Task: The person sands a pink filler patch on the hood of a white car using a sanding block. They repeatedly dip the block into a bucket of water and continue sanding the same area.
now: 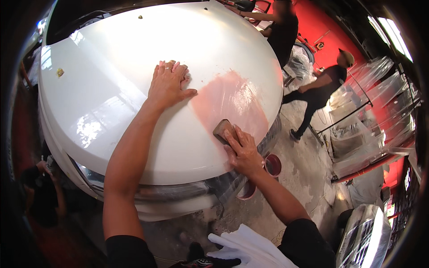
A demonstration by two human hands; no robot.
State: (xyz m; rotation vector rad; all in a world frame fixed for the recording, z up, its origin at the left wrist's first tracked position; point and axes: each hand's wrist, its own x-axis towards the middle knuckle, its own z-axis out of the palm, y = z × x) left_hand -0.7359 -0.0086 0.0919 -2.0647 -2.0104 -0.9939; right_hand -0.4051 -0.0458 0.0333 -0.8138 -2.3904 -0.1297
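A white car hood (pixel 172 156) spreads out in front of me, glossy with reflections. On its right part lies a wet pinkish patch (pixel 230 96) with a shiny film over it. My right hand (pixel 245 154), wet with pale residue, grips a dark sanding block (pixel 222 130) at the patch's lower edge. The block's underside is hidden. Left of the patch, my left hand (pixel 168 87) rests on the hood with fingers extended and the thumb out to the side. Pinkish residue shows around its fingertips; whether anything lies under them I cannot tell.
Below the hood's right edge stand two reddish buckets (pixel 273 165). A white cloth (pixel 248 246) hangs near my waist. One person (pixel 324 87) strides at the right, another (pixel 283 33) stands beyond the hood, a third (pixel 42 192) is lower left. Plastic-covered racks (pixel 357 138) line the right.
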